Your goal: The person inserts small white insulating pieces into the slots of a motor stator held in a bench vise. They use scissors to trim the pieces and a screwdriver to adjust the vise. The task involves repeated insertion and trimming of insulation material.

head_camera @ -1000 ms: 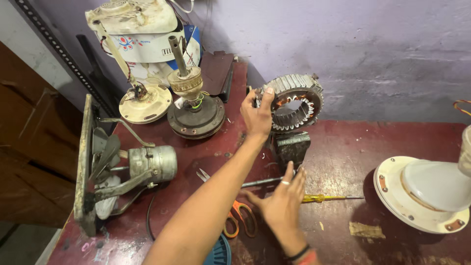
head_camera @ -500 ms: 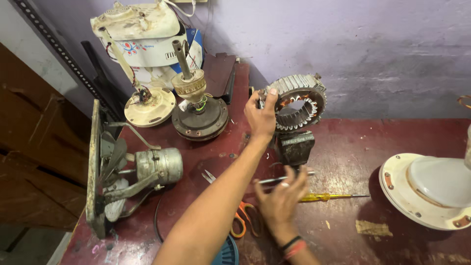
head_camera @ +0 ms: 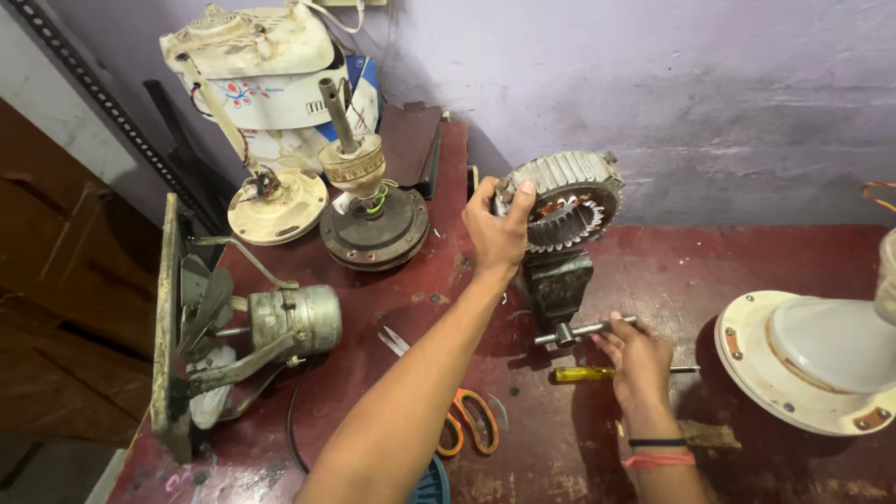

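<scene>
Clamping the left rim of a ribbed motor ring (head_camera: 569,201) with copper windings inside, the left hand (head_camera: 497,229) has a closed grip on it, while the ring sits in a dark vise (head_camera: 557,285) on the red bench (head_camera: 747,252) near the wall. The right hand (head_camera: 639,359) is closed around the vise's metal handle bar (head_camera: 581,330), just above a yellow-handled screwdriver (head_camera: 597,373). Orange scissors (head_camera: 467,420) lie near the left forearm, a small caged fan (head_camera: 233,336) and a motor with an upright shaft (head_camera: 369,210) stand to the left, and a white round housing (head_camera: 812,359) rests at the right.
</scene>
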